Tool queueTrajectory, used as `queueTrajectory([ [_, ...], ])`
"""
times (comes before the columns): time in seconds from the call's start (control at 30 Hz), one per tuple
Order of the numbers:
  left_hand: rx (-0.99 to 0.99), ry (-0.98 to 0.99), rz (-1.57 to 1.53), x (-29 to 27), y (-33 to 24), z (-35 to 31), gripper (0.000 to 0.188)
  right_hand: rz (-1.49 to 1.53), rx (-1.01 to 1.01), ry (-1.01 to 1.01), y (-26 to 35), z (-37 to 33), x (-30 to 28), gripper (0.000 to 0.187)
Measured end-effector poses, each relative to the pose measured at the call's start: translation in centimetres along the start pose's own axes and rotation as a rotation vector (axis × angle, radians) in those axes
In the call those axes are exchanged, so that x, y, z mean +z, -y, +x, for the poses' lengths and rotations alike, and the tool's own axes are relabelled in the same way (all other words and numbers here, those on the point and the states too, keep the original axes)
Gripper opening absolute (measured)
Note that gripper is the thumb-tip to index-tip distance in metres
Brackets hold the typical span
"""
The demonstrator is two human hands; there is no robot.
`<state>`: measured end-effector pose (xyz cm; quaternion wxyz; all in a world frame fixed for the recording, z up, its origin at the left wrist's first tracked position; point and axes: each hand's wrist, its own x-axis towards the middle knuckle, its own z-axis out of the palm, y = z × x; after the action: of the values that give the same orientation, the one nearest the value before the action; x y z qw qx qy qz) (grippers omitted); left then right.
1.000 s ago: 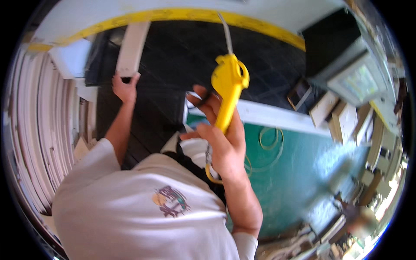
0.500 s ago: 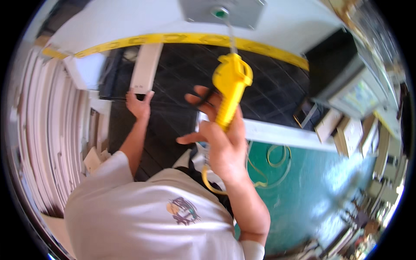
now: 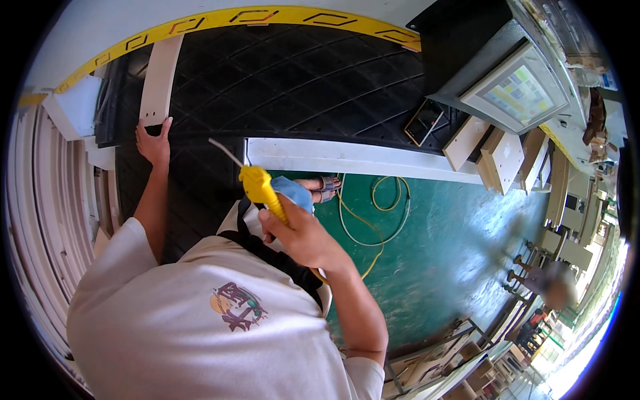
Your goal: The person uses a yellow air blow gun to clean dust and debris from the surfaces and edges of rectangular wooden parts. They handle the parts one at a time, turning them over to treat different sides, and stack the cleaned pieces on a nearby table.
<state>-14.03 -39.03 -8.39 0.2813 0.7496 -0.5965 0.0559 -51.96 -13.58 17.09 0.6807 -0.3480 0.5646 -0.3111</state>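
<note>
My left hand point(image 3: 155, 143) grips the near end of a long beige board point(image 3: 160, 80), thumb and fingers on its two edges. The board lies on a black ribbed surface point(image 3: 293, 80) and runs away from me, with small dark holes near the held end. In my right hand point(image 3: 300, 240) is a yellow air blow gun point(image 3: 259, 185), held by its handle in front of my waist. Its thin metal nozzle points up and to the left, clear of the board. From below that hand a yellow hose point(image 3: 372, 263) trails down to the floor.
A yellow strip point(image 3: 313, 18) edges the far side of the black surface. At right stand a dark cabinet with a screen point(image 3: 520, 90) and several leaning boards point(image 3: 503, 157). Stacked pale boards point(image 3: 50, 233) line the left. A blurred person point(image 3: 557, 283) is far right on the green floor point(image 3: 427, 267).
The blow gun in my right hand has come down and left, from above the black surface to near my waist. My left hand stays on the board's end. The view has shifted right.
</note>
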Motion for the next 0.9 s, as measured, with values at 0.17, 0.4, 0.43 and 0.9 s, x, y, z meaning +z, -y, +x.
queueTrajectory([
  [0.17,-0.001,-0.06,-0.029,0.2,0.2,-0.2,0.102,-0.116,-0.046,0.044,0.1,1.1,1.2,0.052],
  [0.4,-0.027,-0.067,-0.001,0.5,0.5,-0.2,0.103,-0.168,-0.08,0.055,-0.3,1.1,1.1,0.057],
  [0.43,-0.032,-0.055,-0.008,0.4,0.5,-0.1,0.103,-0.184,-0.088,0.049,-0.8,1.3,1.0,0.058],
  [0.9,0.08,-0.079,0.089,0.7,0.9,-0.4,0.095,-0.488,0.501,0.006,2.5,-19.2,-11.2,0.049],
])
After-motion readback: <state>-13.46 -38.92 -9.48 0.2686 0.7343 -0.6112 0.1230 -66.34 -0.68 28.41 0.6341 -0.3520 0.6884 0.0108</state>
